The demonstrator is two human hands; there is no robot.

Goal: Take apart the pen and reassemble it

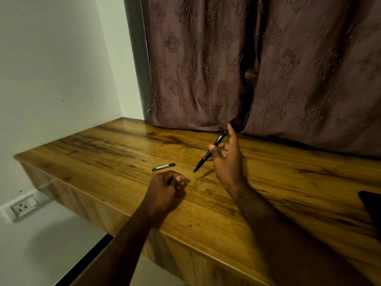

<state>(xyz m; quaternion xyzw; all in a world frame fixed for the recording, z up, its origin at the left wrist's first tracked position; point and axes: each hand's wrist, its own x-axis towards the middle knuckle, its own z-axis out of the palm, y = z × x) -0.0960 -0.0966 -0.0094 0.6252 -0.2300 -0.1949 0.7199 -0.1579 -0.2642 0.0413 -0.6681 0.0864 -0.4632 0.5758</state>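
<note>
Head view shows the right hand [226,159] pinching a slim black pen [210,151] at its middle, tip toward 7 o'clock above the wooden desk [288,193]. It looks light, stiff and smooth; the barrel near the metal ring seems the best hold. Left hand [165,188] is curled around something small and dark. At its 12 o'clock lies a small dark piece [163,167]; its pale label is unreadable.

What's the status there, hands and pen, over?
Right hand grips slim black pen, tip down above wooden desk. Left hand fisted on something small and dark. Short dark tube piece lies loose between them. Nothing blocking.
</note>
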